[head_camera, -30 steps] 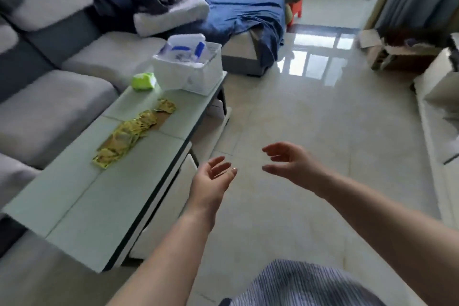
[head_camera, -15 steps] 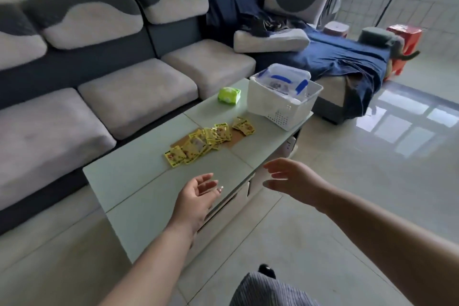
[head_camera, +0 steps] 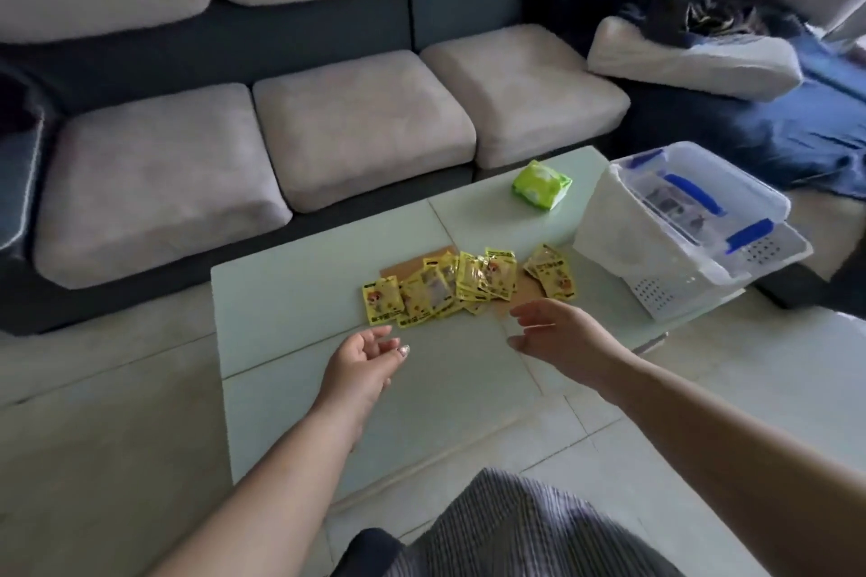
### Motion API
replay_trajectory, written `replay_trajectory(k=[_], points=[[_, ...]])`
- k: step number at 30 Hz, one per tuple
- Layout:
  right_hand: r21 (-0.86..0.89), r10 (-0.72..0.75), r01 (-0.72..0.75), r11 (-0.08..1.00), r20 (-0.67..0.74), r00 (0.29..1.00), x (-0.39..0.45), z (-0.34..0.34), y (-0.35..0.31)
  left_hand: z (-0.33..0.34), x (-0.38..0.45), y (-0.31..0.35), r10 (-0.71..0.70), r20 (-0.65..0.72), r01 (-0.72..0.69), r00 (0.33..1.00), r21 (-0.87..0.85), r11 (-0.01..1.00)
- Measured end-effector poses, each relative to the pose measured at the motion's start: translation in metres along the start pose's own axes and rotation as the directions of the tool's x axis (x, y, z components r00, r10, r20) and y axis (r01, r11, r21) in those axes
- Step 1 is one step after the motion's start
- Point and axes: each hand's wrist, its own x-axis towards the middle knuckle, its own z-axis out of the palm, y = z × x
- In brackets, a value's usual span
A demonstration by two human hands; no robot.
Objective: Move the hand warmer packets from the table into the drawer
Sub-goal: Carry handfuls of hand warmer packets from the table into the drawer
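Observation:
Several yellow hand warmer packets (head_camera: pixel 461 283) lie in a loose overlapping row on a brown card in the middle of the pale green coffee table (head_camera: pixel 290 286). My left hand (head_camera: pixel 363 363) hovers palm up over the table, just in front of the packets' left end, fingers loosely curled and empty. Just short of the packets' right end, my right hand (head_camera: pixel 560 335) is held with fingers apart and nothing in it. No drawer shows from this angle.
A white perforated basket (head_camera: pixel 609 220) holding a clear box with blue latches stands on the table's right end. A green tissue pack (head_camera: pixel 541 184) lies behind the packets. A grey sofa (head_camera: pixel 262 141) runs behind the table. Tiled floor surrounds it.
The view has swung left and down until I face the table from above. Both hands have come over the tabletop, close to the packets, still empty.

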Motion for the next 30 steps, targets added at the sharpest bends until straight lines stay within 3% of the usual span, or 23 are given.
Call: replay_trajectory(k=[7,21,27,30], points=[[-0.075,0.050,-0.042,0.996,0.105,0.993,0.084,0.011,-0.013,-0.013,0.074,0.004,-0.099,-0.146,0.094,0.984,-0.040,0.995],[-0.098,0.269,-0.258,0.961,0.116,0.956,0.234,0.074,0.014,-0.005,0.209,-0.018,-0.306,-0.175,0.311,0.936,0.003,0.950],[-0.250,0.191,-0.164,0.954,0.086,0.978,0.318,0.104,0.044,0.020,0.293,-0.055,-0.264,-0.253,0.294,0.931,0.089,0.952],[-0.350,0.152,-0.110,0.930,0.095,0.984,0.353,0.128,0.071,0.033,0.333,-0.085,-0.210,-0.396,0.312,0.894,0.212,0.926]])
